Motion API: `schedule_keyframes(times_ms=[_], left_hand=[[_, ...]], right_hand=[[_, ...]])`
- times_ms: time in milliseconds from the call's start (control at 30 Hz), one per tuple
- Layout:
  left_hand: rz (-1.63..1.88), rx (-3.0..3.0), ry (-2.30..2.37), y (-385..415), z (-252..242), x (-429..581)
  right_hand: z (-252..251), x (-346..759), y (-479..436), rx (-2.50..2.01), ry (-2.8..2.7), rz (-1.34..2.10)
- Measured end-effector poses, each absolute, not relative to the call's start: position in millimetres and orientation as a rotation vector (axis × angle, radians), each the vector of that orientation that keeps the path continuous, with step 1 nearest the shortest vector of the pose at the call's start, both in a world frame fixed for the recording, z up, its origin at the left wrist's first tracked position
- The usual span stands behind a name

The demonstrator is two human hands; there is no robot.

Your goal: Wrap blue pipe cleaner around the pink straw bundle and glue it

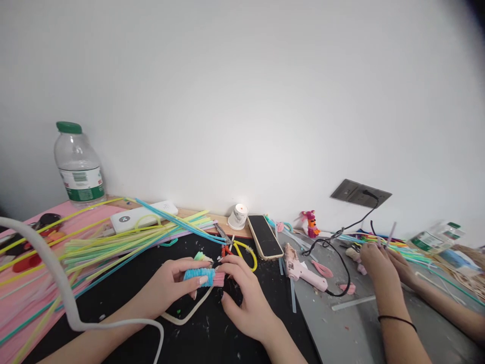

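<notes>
My left hand (166, 287) and my right hand (242, 298) meet over a black mat (125, 288). Between their fingertips they hold a small fuzzy roll (202, 276), blue with a pink end and a bit of green on top. A cream pipe-cleaner strand (187, 314) loops on the mat under the roll. Yellow-handled scissors (242, 250) lie just behind my right hand. A big loose pile of coloured pipe cleaners (113, 240) spreads to the left.
Another person's hands (382, 265) work at the right on a grey mat. A pink glue gun (301, 268) with a black cord, a phone (265, 236), a small cup (238, 216), a plastic bottle (79, 167) and a white power bank (144, 214) stand along the back.
</notes>
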State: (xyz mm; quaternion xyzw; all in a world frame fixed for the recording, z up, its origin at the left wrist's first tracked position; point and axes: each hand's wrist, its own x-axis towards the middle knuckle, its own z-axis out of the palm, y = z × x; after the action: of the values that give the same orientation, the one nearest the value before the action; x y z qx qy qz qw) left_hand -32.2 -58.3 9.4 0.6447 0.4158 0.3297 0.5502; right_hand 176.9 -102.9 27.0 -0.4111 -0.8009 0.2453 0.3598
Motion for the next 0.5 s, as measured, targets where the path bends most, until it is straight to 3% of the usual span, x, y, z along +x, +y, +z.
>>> schedule_keyframes(times_ms=[500], left_hand=[[0.780,1.437,0.930,-53.2,3.4,-33.6]], right_hand=[[29.6,176.0,-103.7,-1.040,-2.076,0.673]])
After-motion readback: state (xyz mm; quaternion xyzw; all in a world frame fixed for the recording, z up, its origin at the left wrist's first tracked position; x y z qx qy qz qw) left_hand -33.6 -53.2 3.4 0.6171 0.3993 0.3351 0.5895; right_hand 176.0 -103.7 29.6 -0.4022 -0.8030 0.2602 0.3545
